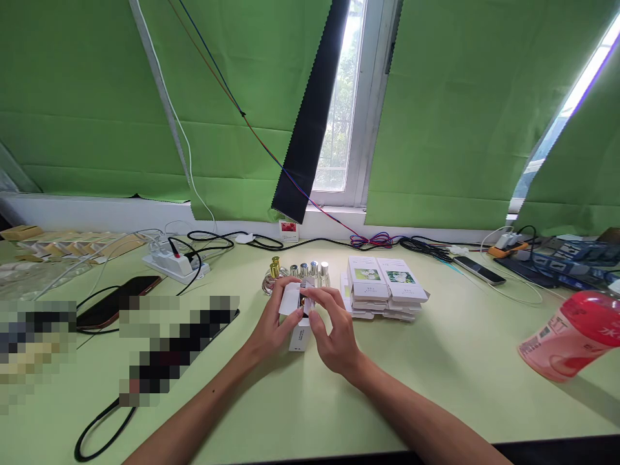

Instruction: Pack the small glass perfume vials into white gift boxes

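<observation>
A small white carton [299,336] stands on the pale green table [436,387], with its top flap up. My left hand [272,326] grips the carton from the left side. My right hand [334,329] pinches a small dark-capped bottle [305,298] at the carton's open top. Whether the bottle is partly inside the carton is hidden by my fingers. Just behind my hands stands a row of small glass bottles [310,271] with silver caps, and one with a gold cap [274,267]. To the right lie two stacks of flat white cartons [385,287] with green pictures.
A white power strip [175,263] with cables sits at the back left, next to a dark phone [116,302]. A remote [479,270] and more cables lie at the back right. A pink bottle [569,342] lies tilted at the right edge. Green blinds cover the window.
</observation>
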`<state>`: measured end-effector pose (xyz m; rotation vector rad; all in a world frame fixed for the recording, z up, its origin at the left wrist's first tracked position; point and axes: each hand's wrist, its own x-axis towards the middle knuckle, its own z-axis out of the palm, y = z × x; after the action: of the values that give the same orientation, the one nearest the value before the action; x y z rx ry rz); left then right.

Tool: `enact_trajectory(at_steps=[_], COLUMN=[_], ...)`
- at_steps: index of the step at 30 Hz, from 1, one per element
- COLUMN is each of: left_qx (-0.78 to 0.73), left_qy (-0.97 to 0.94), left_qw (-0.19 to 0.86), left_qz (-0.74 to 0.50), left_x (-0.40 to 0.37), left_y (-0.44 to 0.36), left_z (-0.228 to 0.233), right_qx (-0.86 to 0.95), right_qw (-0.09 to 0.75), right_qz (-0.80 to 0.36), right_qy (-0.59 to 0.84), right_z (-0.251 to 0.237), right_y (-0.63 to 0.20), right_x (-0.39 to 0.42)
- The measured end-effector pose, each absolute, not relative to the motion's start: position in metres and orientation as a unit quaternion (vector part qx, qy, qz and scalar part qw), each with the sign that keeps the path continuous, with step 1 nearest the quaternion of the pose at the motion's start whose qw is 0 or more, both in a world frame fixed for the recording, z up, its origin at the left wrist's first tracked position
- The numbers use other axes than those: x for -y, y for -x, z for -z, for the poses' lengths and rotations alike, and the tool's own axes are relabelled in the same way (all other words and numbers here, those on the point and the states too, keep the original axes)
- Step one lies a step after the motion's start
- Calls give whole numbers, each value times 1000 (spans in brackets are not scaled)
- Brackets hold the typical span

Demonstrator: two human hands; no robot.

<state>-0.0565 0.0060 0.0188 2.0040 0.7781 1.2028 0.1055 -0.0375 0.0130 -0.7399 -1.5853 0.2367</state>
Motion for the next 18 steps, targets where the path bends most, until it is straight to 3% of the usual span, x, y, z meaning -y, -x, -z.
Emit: enact_trajectory(at_steps=[18], left_qx=[-293], left_qy=[-774], left_qw=[317], left_qz=[-463], left_x=[-7], left_y=[58], left_z=[-19], right_qx=[686], right_qw=[641], right_qz=[-91], right_qy=[332], right_z=[-14], right_y=[-105], right_x=[36])
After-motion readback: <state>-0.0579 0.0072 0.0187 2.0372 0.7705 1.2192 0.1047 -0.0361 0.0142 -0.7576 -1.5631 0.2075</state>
